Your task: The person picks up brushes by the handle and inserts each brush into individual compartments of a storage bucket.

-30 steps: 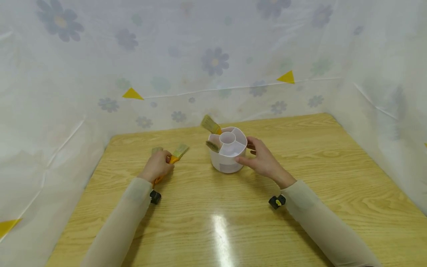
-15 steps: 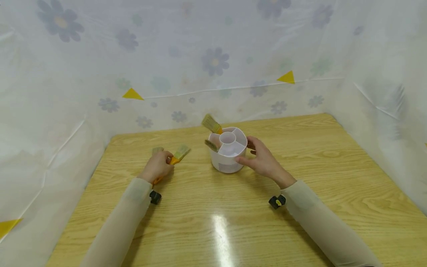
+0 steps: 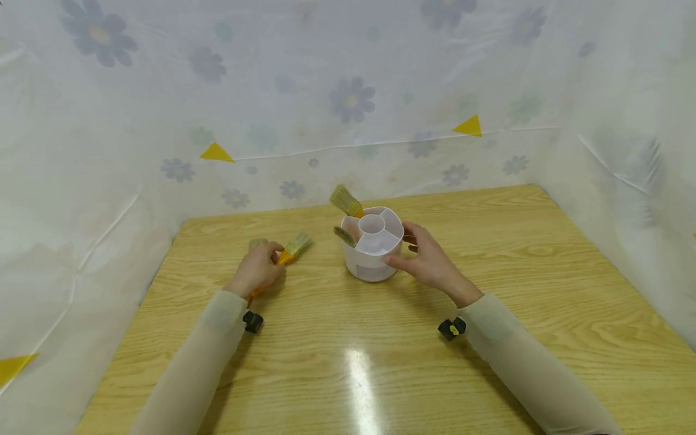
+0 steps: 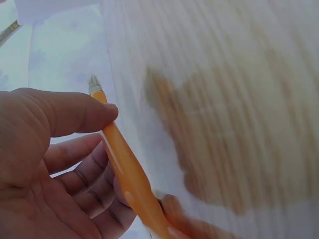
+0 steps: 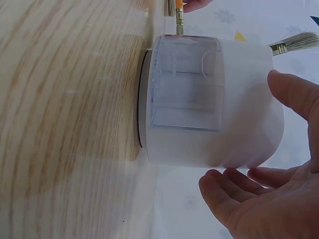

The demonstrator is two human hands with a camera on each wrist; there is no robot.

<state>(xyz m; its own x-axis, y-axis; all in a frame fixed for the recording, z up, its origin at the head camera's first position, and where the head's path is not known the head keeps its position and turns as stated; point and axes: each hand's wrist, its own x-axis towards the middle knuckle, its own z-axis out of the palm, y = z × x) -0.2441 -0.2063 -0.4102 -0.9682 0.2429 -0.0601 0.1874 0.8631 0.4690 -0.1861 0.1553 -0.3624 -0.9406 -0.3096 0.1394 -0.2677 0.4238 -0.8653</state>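
My left hand (image 3: 255, 266) pinches a flat paintbrush (image 3: 287, 257) by its orange handle, bristles pointing away to the right. In the left wrist view the thumb presses the brush handle (image 4: 124, 159) against the fingers. A second paintbrush (image 3: 257, 243) lies on the table beneath that hand, mostly hidden by it. At mid-table stands a white round divided organizer (image 3: 371, 266); two paintbrushes stick out of its left side, bristles up, one at the back (image 3: 345, 200) and one in front. My right hand (image 3: 429, 263) holds the organizer's right side, thumb in front, fingers behind.
The wood-grain table (image 3: 489, 362) ends at a white flowered sheet (image 3: 304, 90) at the back, with more sheeting on both sides. Yellow triangles (image 3: 467, 126) mark the sheet. The organizer has a round middle cup and a clear drawer (image 5: 189, 89) low on its wall.
The bristles of the paintbrush in my left hand have risen slightly and shifted a little to the right. My right hand and the organizer stay in place.
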